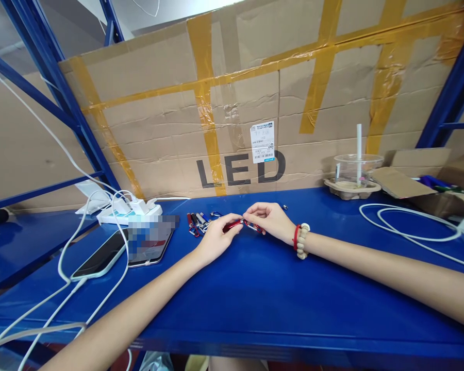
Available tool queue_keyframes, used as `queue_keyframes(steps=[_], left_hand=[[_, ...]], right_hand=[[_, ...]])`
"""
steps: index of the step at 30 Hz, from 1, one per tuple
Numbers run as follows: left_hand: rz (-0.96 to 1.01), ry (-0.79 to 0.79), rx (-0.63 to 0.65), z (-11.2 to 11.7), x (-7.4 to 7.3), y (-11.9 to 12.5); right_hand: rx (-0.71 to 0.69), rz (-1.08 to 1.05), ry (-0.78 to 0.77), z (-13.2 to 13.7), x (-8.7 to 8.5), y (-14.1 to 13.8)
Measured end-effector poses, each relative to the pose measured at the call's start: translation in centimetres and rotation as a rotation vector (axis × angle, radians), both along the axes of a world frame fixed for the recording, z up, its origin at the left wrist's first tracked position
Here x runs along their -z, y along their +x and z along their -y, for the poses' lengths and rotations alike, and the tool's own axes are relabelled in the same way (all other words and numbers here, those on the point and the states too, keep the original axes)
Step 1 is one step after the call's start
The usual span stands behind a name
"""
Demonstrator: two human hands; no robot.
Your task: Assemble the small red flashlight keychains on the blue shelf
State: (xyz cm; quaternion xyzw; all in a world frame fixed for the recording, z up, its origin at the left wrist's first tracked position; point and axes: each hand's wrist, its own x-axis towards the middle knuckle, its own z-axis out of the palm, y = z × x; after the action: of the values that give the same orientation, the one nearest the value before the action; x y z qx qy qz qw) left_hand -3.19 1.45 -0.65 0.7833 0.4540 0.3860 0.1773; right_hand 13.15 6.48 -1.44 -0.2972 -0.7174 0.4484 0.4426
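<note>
My left hand [213, 241] is closed around a small red metal tube [232, 225], which looks like a keychain flashlight. At the tube's end, a red carabiner clip [252, 225] is pinched in the fingers of my right hand [271, 220]. The tip where tube and clip meet is partly covered by fingertips. Just left of my hands lies a pile of similar small tubes with clips [196, 222], in red, black, silver and blue. Behind my right hand sits a tiny silver piece [285, 207].
Two phones [100, 255] and a white power strip [147, 212] with looping cables stand on the left of the blue shelf [255, 304]. A plastic cup [358, 167] in a cardboard holder, an open box [406, 180] and a coiled white cable [406, 233] are at right. A large carton [158, 134] backs the shelf.
</note>
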Motion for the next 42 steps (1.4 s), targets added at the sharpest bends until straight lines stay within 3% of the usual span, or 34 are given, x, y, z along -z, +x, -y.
queue_keyframes(steps=[15, 30, 42], left_hand=[[0.206, -0.112, 0.005, -0.7, 0.6, -0.35], [0.131, -0.057, 0.046, -0.23, 0.35, -0.22], [0.063, -0.018, 0.051, -0.02, 0.21, -0.26]], right_hand=[[0.001, 0.086, 0.099, 0.44, -0.2, 0.11], [0.006, 0.111, 0.13, 0.01, 0.23, 0.01], [-0.093, 0.143, 0.007, 0.03, 0.13, -0.01]])
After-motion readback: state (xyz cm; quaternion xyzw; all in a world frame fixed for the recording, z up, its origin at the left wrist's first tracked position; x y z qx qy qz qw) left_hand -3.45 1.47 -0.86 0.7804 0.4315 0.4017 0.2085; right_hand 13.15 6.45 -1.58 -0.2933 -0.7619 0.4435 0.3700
